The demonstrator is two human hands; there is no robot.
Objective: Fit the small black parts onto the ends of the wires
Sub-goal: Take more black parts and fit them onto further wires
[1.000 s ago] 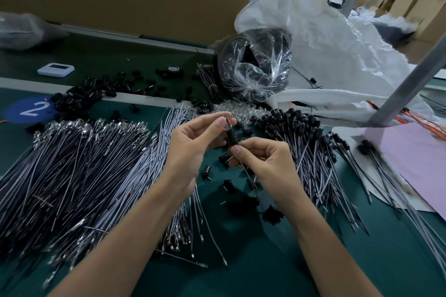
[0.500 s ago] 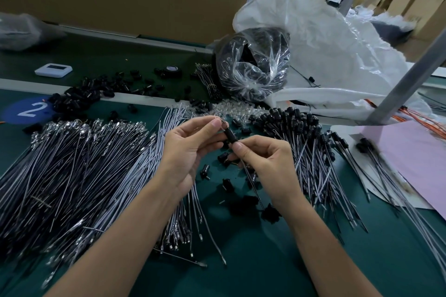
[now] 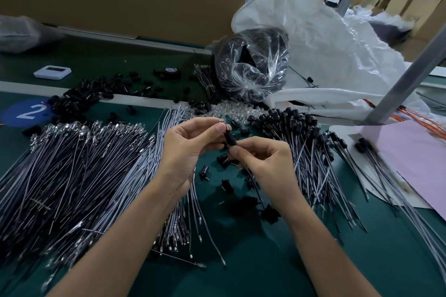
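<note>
The left hand (image 3: pixel 190 149) pinched the top of a small black part (image 3: pixel 230 138), held up above the green table (image 3: pixel 265 260). The right hand (image 3: pixel 268 164) pinched the wire (image 3: pixel 255 188) just under it. Maybe the wire's shiny tip poked out on top.

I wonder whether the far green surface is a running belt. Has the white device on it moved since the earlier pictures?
No. The white device sits as before, up and right of the blue 2 marker, at the same offset.
</note>
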